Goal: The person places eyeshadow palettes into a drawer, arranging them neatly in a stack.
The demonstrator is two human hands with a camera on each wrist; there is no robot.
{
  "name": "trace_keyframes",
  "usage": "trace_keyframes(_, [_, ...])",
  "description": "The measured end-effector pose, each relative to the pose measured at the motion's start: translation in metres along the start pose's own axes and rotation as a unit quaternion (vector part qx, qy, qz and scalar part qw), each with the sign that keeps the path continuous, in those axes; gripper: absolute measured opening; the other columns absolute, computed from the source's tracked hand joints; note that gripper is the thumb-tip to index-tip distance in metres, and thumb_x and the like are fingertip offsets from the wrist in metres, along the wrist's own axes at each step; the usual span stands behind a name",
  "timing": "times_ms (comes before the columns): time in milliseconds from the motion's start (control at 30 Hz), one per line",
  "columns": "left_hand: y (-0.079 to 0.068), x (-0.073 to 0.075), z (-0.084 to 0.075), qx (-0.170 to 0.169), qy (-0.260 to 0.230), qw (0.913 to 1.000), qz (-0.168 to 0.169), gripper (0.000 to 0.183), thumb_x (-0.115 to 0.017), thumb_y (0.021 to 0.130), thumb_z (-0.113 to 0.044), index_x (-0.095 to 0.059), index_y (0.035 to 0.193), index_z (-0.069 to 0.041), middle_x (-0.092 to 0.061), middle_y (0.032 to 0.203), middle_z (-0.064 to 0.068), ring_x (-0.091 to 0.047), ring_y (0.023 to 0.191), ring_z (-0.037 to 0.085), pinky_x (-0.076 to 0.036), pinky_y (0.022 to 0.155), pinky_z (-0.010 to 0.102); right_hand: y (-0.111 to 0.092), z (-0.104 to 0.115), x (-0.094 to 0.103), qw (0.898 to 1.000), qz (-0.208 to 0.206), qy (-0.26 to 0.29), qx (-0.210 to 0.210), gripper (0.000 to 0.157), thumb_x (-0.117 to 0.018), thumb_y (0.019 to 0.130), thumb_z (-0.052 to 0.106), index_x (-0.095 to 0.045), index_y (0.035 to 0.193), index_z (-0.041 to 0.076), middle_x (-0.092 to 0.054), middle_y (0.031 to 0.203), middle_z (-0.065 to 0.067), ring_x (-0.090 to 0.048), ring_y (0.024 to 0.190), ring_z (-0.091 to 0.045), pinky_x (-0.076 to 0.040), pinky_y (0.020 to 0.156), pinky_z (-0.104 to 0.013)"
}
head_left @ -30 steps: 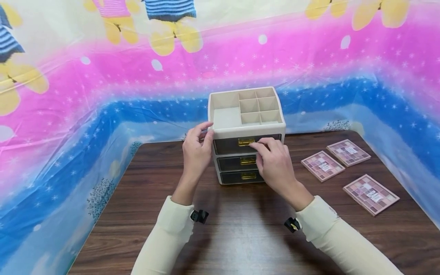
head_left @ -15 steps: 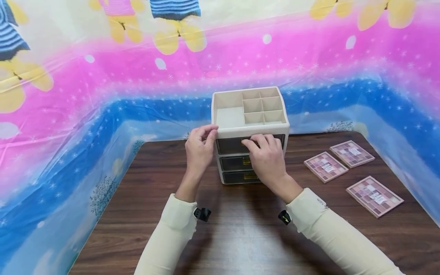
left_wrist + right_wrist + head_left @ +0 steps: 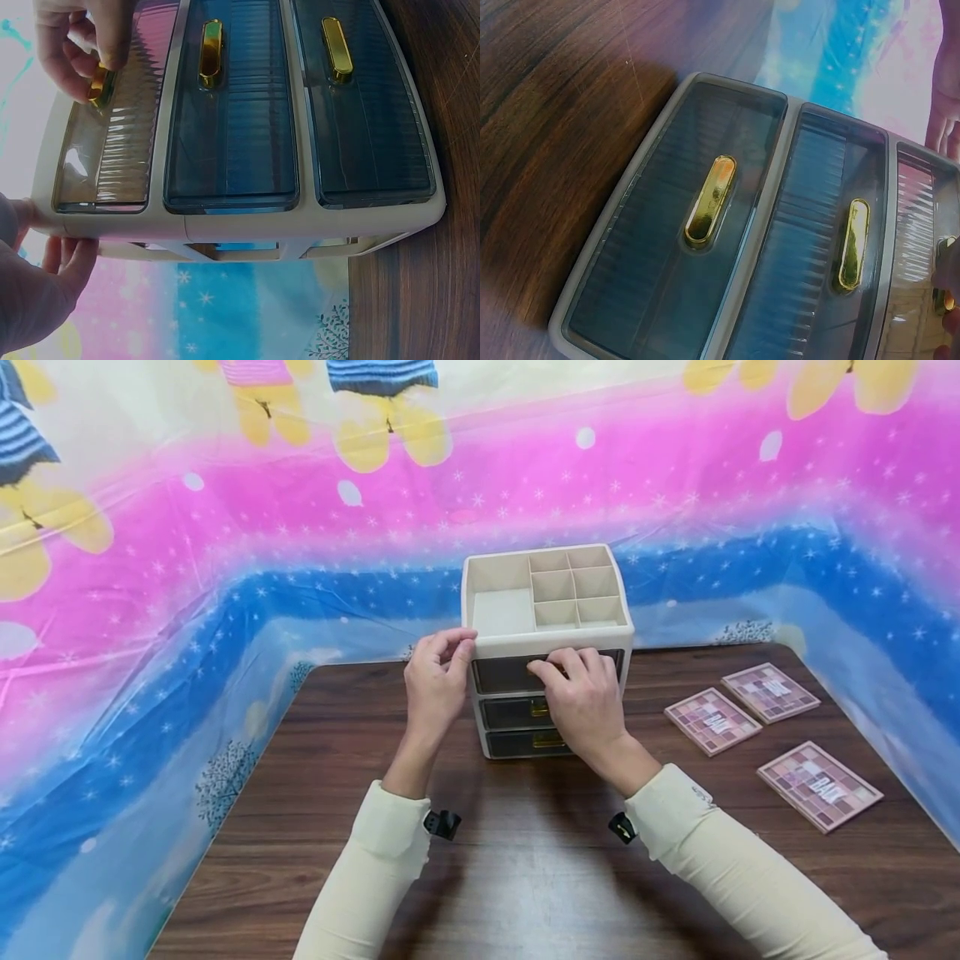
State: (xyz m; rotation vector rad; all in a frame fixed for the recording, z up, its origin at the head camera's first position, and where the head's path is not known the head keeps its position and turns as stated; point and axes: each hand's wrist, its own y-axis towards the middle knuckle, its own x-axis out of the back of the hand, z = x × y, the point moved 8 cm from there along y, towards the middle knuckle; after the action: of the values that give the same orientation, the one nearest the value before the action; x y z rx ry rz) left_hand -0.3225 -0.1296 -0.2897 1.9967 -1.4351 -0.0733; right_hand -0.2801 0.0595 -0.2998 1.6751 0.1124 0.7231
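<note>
Head view shows a cream plastic organiser box [image 3: 517,646] with three smoky see-through drawers, standing upright near the back edge of a dark brown wood-grain table [image 3: 247,860]. Its drawer fronts face the person — a placing that seems chosen to bring every handle within reach. The left hand [image 3: 437,678] holds the box at its upper front left corner in a narrow grip, apparently to steady it. The right hand [image 3: 588,703] pinches the shiny gold bar handle [image 3: 97,88] of the smoky top drawer [image 3: 501,675], as the left wrist view shows; that grip is narrow too, probably because the bar is small. The top drawer looks flush with the frame.

Toward the back right corner of the table lies a flat pink-toned square palette [image 3: 713,722], just beside a matching pink palette [image 3: 771,692]; a third pink palette [image 3: 821,787] lies nearer the right edge. All lie face up, apart from the hands — likely to leave the front of the box free.
</note>
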Motion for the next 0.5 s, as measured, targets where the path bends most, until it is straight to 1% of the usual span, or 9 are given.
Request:
trace_keyframes(100, [-0.0002,0.0,-0.0001,0.002,-0.001,1.0,0.001,0.02,-0.064,0.101,-0.022,-0.076,0.112,-0.01,-0.065,0.112,0.014,-0.066,0.104,0.025,-0.059,0.093,0.039,0.0001,0.0005,0.0003,1.0,-0.001,0.0,0.001,0.02,-0.066,0.092,0.001,-0.079,0.1,0.015,-0.068,0.093,-0.006,-0.06,0.084,-0.031,-0.048,0.068,-0.046])
trace_keyframes(367, [-0.0004,-0.0007,-0.0001,0.002,-0.004,1.0,0.005,0.02,-0.064,0.101,-0.022,-0.075,0.112,-0.009,-0.065,0.112,0.014,-0.066,0.104,0.025,-0.059,0.093,0.039,-0.0007,-0.0001,0.0001,1.0,0.009,0.008,-0.001,0.021,-0.062,0.095,0.003,-0.079,0.102,0.014,-0.069,0.095,-0.007,-0.059,0.085,-0.031,-0.049,0.071,-0.046])
trace_keyframes(500, [-0.0002,-0.0005,-0.0008,0.006,-0.003,0.9999,0.008,0.02,-0.063,0.102,-0.022,-0.075,0.113,-0.01,-0.064,0.111,0.013,-0.065,0.104,0.024,-0.059,0.093,0.039,-0.0004,0.0013,0.0021,1.0,0.002,0.006,0.004,0.021,-0.061,0.096,0.004,-0.079,0.101,0.014,-0.068,0.094,-0.007,-0.059,0.084,-0.03,-0.048,0.07,-0.046])
